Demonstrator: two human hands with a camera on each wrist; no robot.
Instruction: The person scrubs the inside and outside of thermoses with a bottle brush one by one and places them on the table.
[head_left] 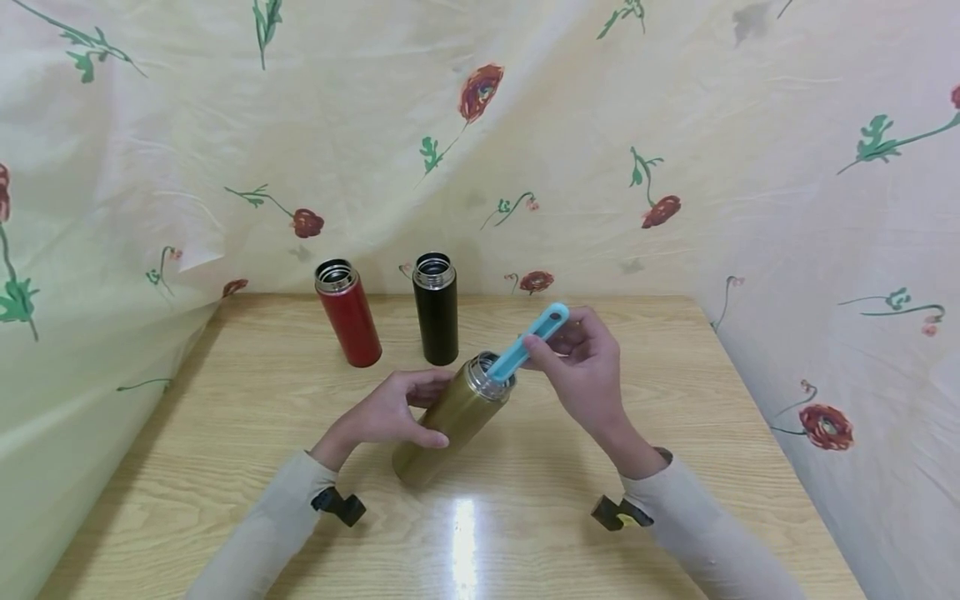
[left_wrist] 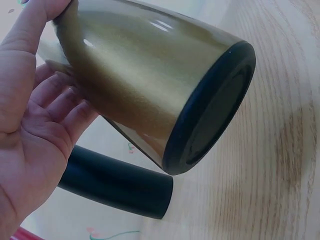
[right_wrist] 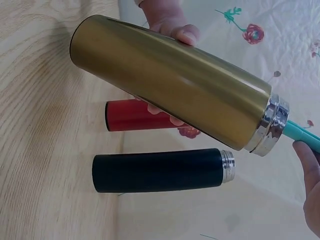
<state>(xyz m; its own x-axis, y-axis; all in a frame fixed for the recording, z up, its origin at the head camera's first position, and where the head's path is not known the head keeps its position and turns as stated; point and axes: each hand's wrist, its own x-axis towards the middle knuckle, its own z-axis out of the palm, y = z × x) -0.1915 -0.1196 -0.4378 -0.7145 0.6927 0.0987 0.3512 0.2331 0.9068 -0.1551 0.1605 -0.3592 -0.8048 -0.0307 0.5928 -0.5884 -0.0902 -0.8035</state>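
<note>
My left hand (head_left: pixel 393 410) grips a gold thermos flask (head_left: pixel 453 417) around its body, thumb on the near side. Lidless and tilted, the flask points its steel mouth (right_wrist: pixel 270 125) up and to the right in the head view. Its dark base (left_wrist: pixel 210 110) shows in the left wrist view, raised off the table. With thumb and fingers my right hand (head_left: pixel 588 367) pinches a long light-blue handle (head_left: pixel 528 342) that has a hole near its top end. The handle's lower part goes into the flask mouth, so whatever is on that end is hidden inside.
Behind the left hand, a red thermos flask (head_left: pixel 351 321) and a black one (head_left: pixel 437 317) stand upright without lids on the wooden table (head_left: pixel 675 400). A flowered cloth (head_left: pixel 375 125) hangs along the back and both sides.
</note>
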